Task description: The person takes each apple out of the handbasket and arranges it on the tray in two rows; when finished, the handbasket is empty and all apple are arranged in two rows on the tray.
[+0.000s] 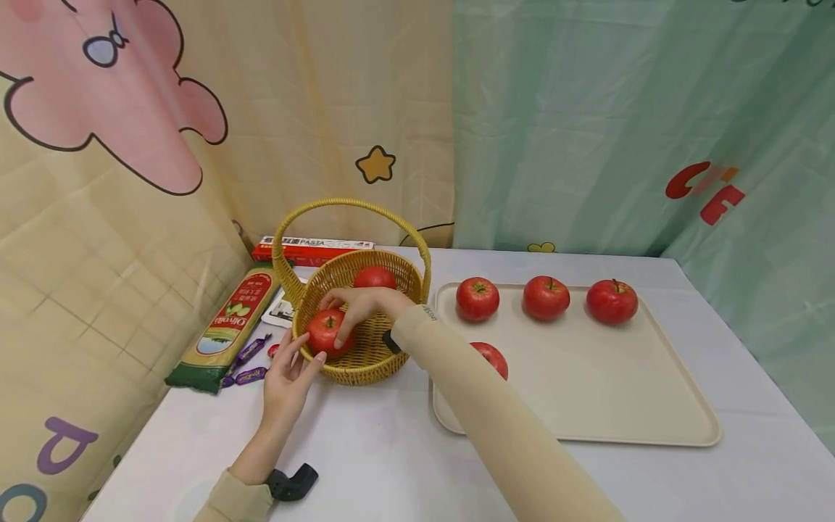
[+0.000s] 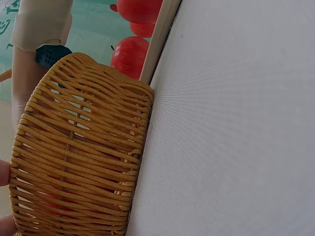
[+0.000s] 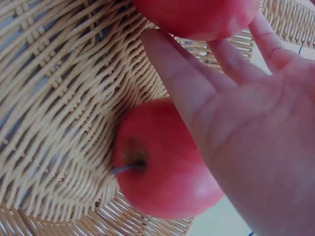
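1. Surface (image 1: 391, 464): tray (image 1: 587, 391) on its right part; four tray apples (image 1: 546, 298), three by the tray's far rim, one at its left side, partly behind the sleeve (image 1: 470, 384).
2. Basket (image 1: 365, 374): left of the tray, toward the surface's far-left corner, handle up. Should be kept from tipping.
3. Left hand (image 1: 285, 380): fingers fairly straight, spread, tips touching the near-left rim. Light steadying is probably enough; avoid trapping fingertips between rim and fruit.
4. Right hand (image 1: 365, 303): inside the basket, fingers curled round the held apple (image 1: 326, 339). Best to lower until the weave bears it, then loosen gently.
5. Held apple: basket's near-left side, stem up; can't tell whether it bears on the bottom.
6. Second apple (image 1: 375, 277): by the basket's far wall. Leave a gap; knocks could bruise both.
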Action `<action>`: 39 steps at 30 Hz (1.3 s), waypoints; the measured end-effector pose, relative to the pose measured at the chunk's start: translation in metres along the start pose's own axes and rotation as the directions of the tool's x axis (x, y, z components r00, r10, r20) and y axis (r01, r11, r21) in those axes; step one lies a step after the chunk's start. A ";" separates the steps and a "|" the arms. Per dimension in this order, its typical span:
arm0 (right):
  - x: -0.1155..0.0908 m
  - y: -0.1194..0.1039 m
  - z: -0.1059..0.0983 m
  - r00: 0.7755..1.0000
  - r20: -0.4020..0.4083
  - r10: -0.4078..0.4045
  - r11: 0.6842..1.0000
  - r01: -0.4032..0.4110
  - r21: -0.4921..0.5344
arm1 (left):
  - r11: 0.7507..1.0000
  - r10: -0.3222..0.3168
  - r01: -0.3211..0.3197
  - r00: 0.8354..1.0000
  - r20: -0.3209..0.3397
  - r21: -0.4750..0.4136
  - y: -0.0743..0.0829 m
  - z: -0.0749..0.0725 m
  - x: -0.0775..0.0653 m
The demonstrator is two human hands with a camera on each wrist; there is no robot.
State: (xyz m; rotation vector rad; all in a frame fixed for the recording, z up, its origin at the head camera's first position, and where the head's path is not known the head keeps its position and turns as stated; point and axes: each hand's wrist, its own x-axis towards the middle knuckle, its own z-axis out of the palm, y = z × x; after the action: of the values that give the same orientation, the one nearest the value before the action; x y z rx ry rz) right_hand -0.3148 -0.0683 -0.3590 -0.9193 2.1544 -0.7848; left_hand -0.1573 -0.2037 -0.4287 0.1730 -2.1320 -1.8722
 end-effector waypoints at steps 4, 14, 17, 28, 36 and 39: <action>0.002 -0.002 0.004 1.000 -0.005 -0.010 0.998 0.009 -0.061 | 1.000 0.004 -0.004 1.000 0.002 -0.007 -0.001 0.000 0.000; -0.018 -0.023 -0.009 0.999 0.035 -0.040 0.978 0.046 -0.206 | 1.000 0.011 -0.011 1.000 -0.004 -0.009 -0.003 -0.001 0.000; -0.037 -0.032 -0.021 0.997 0.023 -0.071 0.958 0.075 -0.276 | 1.000 0.001 -0.001 1.000 -0.007 -0.004 -0.003 -0.001 0.000; -0.181 -0.003 -0.055 0.941 -0.064 -0.334 0.921 0.311 -0.234 | 1.000 -0.006 0.006 1.000 0.002 -0.024 -0.002 0.001 0.000; -0.285 0.066 -0.055 0.929 -0.294 -0.224 0.967 0.175 -0.187 | 0.999 0.029 -0.029 1.000 -0.002 -0.030 -0.004 -0.001 0.001; -0.311 0.096 -0.046 0.917 -0.372 -0.146 0.983 0.093 -0.158 | 0.999 0.034 -0.034 0.999 0.002 -0.028 -0.004 -0.001 0.001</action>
State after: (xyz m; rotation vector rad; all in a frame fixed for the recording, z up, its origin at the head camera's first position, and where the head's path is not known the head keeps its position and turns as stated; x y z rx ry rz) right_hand -0.2191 0.2400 -0.2977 -1.0461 2.5363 -0.9496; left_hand -0.1581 -0.2059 -0.4326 0.1274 -2.0955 -1.8828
